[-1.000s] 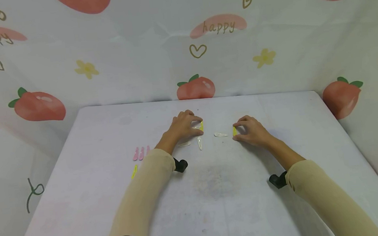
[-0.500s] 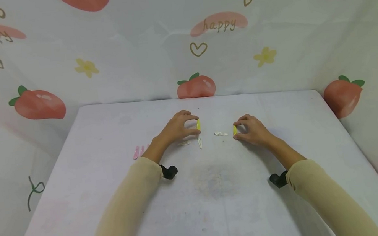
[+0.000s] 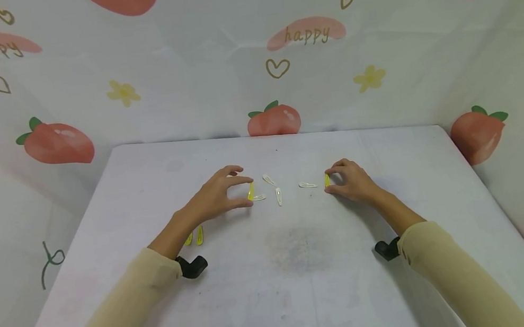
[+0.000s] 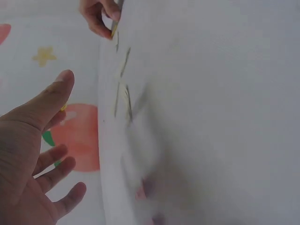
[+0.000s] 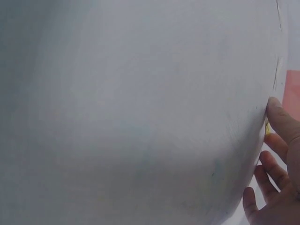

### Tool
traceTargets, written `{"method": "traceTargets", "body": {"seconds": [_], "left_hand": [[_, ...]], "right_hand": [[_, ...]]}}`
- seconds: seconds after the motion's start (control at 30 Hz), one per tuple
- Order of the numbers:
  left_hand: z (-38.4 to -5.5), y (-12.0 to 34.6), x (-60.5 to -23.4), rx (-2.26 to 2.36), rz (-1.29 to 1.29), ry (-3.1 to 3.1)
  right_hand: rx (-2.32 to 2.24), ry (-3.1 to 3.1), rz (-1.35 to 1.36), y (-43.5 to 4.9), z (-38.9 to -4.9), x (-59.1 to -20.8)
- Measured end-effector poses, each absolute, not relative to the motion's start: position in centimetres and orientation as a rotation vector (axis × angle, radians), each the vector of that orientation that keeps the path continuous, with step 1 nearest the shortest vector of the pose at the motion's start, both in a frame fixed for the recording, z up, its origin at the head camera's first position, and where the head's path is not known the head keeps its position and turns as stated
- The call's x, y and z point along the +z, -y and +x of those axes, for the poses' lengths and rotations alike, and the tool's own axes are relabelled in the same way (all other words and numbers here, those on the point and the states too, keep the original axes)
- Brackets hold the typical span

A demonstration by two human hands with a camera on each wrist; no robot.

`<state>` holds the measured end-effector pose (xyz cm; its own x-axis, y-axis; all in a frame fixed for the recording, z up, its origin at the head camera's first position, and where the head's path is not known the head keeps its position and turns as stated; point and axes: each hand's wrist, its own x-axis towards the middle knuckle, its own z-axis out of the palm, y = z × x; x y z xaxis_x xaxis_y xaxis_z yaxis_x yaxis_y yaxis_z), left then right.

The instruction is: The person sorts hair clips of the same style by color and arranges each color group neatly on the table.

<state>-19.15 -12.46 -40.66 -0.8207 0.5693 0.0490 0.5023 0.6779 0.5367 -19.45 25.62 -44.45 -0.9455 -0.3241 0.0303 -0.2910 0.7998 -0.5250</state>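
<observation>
Between thumb and index finger, my left hand (image 3: 217, 195) pinches a yellow snap hair clip (image 3: 250, 191), raised off the table. Only a bit of that clip shows past the thumb in the left wrist view. My right hand (image 3: 351, 182) holds another yellow hair clip (image 3: 327, 180) by its ends, at the table. Several white hair clips lie between the hands: one slanted clip (image 3: 269, 180), one pointing toward me (image 3: 279, 197), one beside the left fingertips (image 3: 259, 198), and one left of the right hand (image 3: 308, 185).
Two yellow hair clips (image 3: 200, 235) lie beside the left forearm, one partly covered by it. Pink clips (image 4: 142, 189) show blurred in the left wrist view; the left arm hides them in the head view. A patterned cloth (image 3: 195, 74) hangs behind the white table (image 3: 343, 293).
My left hand has moved left and toward me with its yellow clip, away from the white clips, uncovering the slanted one. My right hand stays in place with its clip.
</observation>
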Motion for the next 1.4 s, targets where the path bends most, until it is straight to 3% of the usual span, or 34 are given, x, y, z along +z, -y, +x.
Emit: {"method": "traceTargets", "body": {"seconds": [0.27,0.57,1.4], "left_hand": [[-16.1,17.4,-41.9,0.811,0.784,-2.811],[-13.9,20.3,-43.5,0.760,0.851,-2.907],[-12.7,21.1,-43.4,0.636,0.853,-2.933]], "right_hand": [[-0.828,-2.919,-0.489,-25.8,-19.5,-44.4],[-0.850,-2.910,-0.473,-25.6,-19.5,-44.6],[-0.824,-2.945,-0.508,-25.0,-19.0,-43.8]]}}
